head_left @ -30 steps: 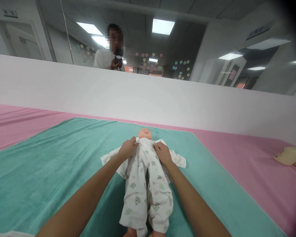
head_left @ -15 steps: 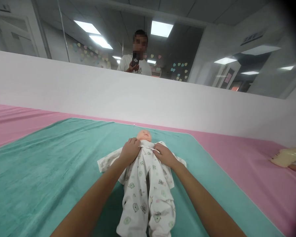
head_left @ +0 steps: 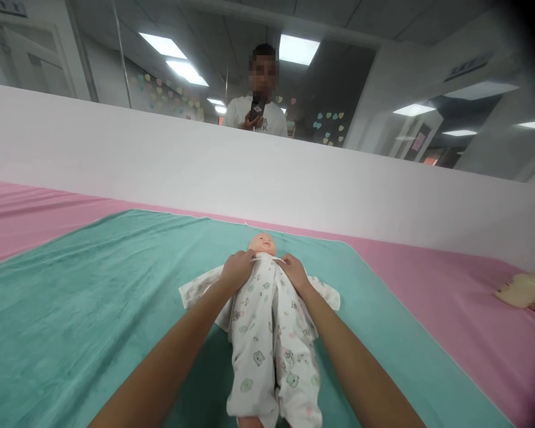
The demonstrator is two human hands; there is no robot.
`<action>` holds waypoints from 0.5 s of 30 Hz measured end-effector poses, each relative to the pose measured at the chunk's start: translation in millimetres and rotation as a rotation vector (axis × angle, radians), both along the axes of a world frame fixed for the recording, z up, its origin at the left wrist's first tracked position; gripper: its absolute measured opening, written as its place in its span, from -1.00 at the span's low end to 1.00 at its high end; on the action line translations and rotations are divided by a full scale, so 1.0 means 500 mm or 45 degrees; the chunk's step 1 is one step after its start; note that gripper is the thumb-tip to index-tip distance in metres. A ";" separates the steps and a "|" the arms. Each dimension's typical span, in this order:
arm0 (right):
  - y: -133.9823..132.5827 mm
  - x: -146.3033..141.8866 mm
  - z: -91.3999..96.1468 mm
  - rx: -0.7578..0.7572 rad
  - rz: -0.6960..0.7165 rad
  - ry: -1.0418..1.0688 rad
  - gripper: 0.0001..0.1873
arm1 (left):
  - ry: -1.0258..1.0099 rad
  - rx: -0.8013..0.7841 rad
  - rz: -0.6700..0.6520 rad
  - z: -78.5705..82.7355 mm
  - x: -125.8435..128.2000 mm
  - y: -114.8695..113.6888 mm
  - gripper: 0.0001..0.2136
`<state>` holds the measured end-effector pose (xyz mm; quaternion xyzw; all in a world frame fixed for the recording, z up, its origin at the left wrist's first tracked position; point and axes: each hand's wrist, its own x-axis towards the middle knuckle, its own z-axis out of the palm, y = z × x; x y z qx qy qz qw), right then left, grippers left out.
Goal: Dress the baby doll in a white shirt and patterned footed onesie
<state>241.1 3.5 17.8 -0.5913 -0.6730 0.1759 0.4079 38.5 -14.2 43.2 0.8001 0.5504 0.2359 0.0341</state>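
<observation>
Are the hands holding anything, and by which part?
Yes, the pants, by the waistband: the left hand and right hand grip its opposite sides.

A teal blanket [head_left: 93,309] lies over a pink sheet [head_left: 446,291], with a pale-yellow doll-like figure [head_left: 524,289] at the far right. Above the white wall [head_left: 249,172], glass [head_left: 339,71] shows heart stickers [head_left: 327,116], ceiling lights [head_left: 299,50] and a white-shirted person [head_left: 276,116] holding a dark device [head_left: 257,107].

Pink sheet [head_left: 446,297] under teal blanket [head_left: 93,315], clothed doll [head_left: 261,297] face-up on teal, second doll [head_left: 524,289] on pink.
</observation>
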 end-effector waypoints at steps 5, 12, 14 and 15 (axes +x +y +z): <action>-0.083 0.048 -0.030 -0.069 0.044 0.000 -0.73 | -0.099 -0.078 0.095 -0.015 -0.026 -0.058 -0.81; -0.138 0.064 -0.040 -0.597 0.343 0.575 -0.80 | -0.686 -0.746 0.110 -0.019 -0.068 -0.109 -0.86; -0.140 0.058 -0.035 -0.736 0.477 0.767 -0.77 | -1.034 -0.966 0.055 -0.025 -0.066 -0.114 -0.89; -0.140 0.056 -0.034 -0.776 0.531 0.834 -0.75 | -1.208 -1.050 0.015 -0.030 -0.063 -0.115 -0.89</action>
